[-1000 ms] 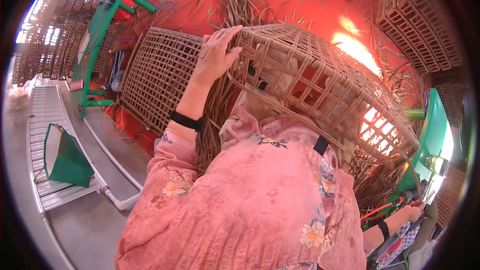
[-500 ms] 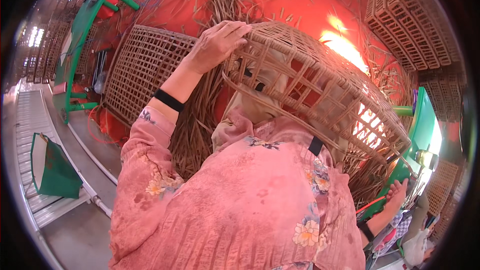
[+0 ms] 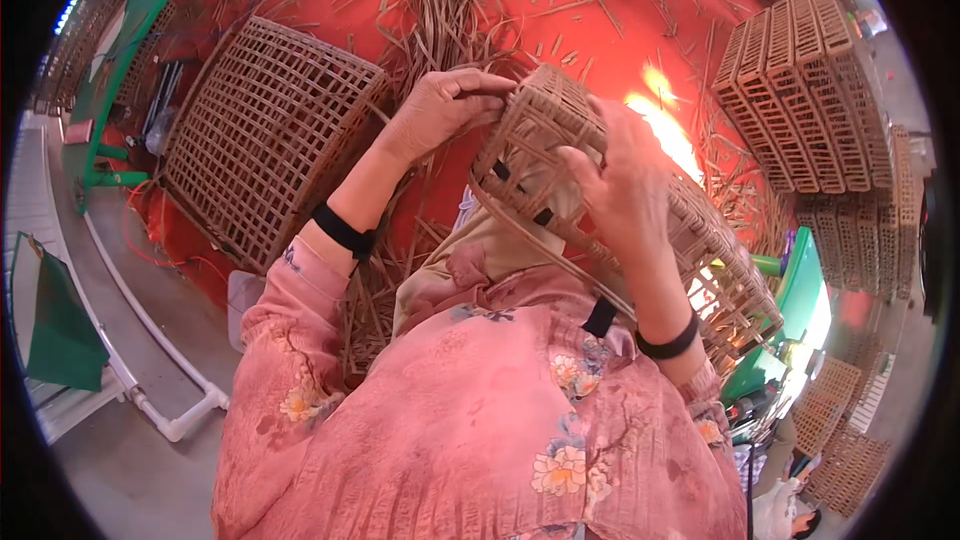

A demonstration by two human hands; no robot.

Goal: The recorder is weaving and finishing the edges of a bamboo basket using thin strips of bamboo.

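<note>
A brown woven wicker basket [image 3: 725, 275] lies tilted across my lap, its open-weave side facing up. At its far left corner, the fingers of my left hand [image 3: 450, 112] are closed on the woven edge. Over the middle of the basket is my right hand [image 3: 632, 180], its thumb stretched apart from the fingers; the fingertips reach toward the basket's far edge and are partly hidden. I cannot make out anything held in that hand. Both wrists wear black bands.
Another wicker basket [image 3: 280, 130] rests to the left, and stacked baskets [image 3: 800, 90] stand at the far right. Loose wicker strips [image 3: 450, 10] are strewn over the red ground cover [image 3: 590, 30]. Green frames [image 3: 130, 50] [image 3: 800, 285] flank me on both sides.
My right hand has come from the lower right, by the green frame, to over the basket. My left hand stays at the corner. The view has shifted somewhat.
</note>
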